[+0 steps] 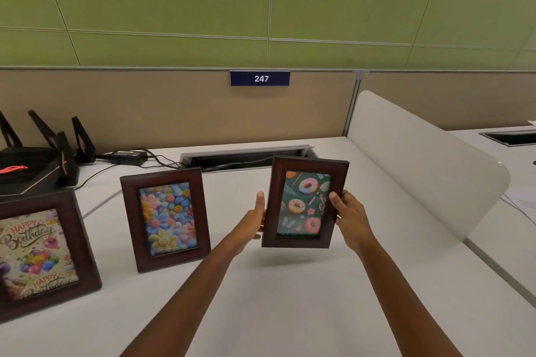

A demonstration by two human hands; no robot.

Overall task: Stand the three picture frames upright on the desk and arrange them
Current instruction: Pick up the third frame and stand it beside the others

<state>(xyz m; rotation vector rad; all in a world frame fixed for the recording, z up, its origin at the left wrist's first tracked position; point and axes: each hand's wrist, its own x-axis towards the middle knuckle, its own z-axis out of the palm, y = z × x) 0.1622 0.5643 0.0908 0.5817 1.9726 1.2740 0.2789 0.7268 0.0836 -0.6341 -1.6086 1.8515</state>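
Three dark brown picture frames are in view. The birthday frame (40, 252) stands upright on the white desk (290, 298) at the far left. To its right the flower frame (166, 219) stands upright too, leaning back a little. The donut frame (304, 203) hangs slightly above the desk at the centre right, upright and facing me, with a shadow beneath it. My left hand (255, 220) grips its left edge and my right hand (348, 217) grips its right edge, thumb over the front.
A black router with antennas (37, 159) and a power adapter (127, 155) with cables sit at the back left. A cable slot (246, 156) runs behind the frames. A white curved divider (420, 171) bounds the desk on the right, with papers (522, 206) beyond it.
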